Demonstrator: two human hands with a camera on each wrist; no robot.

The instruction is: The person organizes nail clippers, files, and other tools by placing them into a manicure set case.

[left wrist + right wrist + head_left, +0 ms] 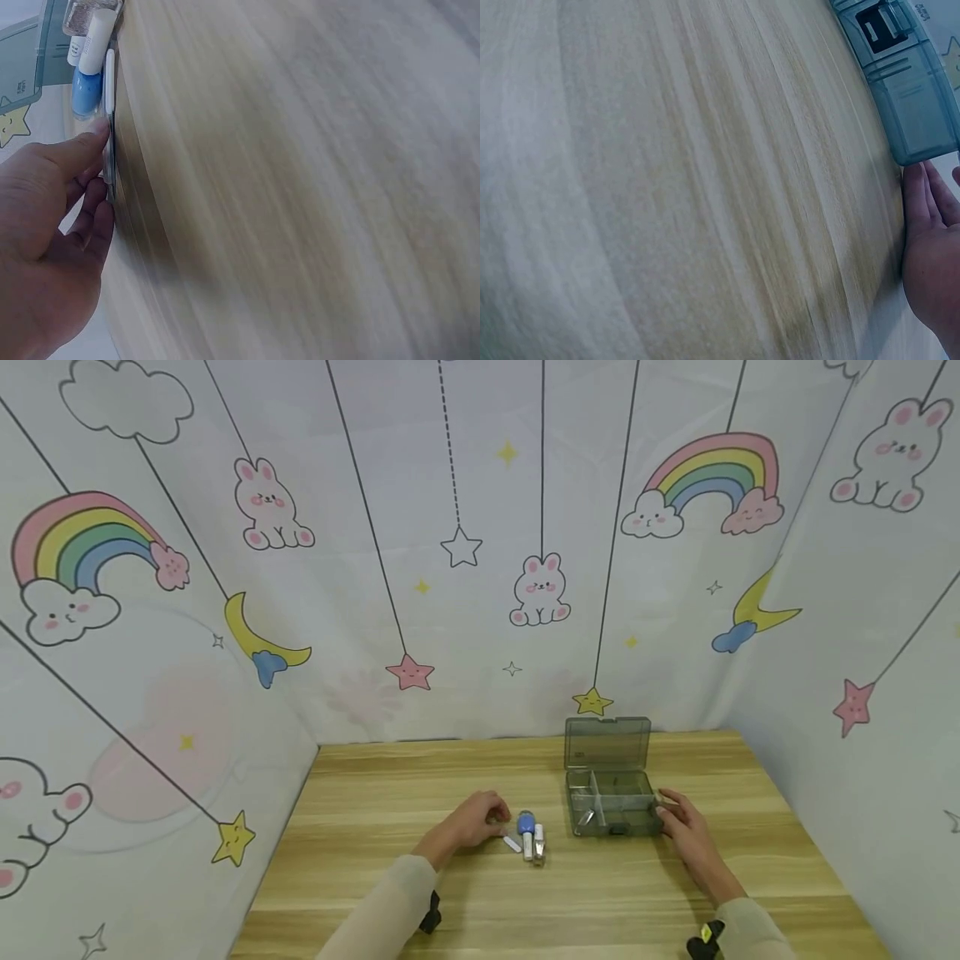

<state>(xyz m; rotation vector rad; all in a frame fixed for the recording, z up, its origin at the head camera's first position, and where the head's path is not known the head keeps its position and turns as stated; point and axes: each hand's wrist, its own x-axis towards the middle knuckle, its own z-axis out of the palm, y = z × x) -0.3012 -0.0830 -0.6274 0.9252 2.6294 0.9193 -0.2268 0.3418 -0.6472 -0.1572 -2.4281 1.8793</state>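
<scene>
On the table, my left hand [480, 820] pinches a slim flat tool with a white end [512, 843]; its exact kind I cannot tell. In the left wrist view the thumb lies along the tool's edge, low over the wood. Just right of it lie a blue nail polish bottle [527, 823] with a white cap and a clear, glittery nail polish bottle [539, 850], also white-capped. Farther right, a translucent grey compartment box [618, 820] stands with its lid [607, 743] raised. My right hand [688, 835] touches the box's right side, its fingers fairly straight.
A small shiny item [587, 818] lies in the box's front left compartment. Dividers split the box's inside. White cloth walls [465, 618] printed with rabbits, stars and rainbows enclose the wooden table [420, 768] at the back and sides.
</scene>
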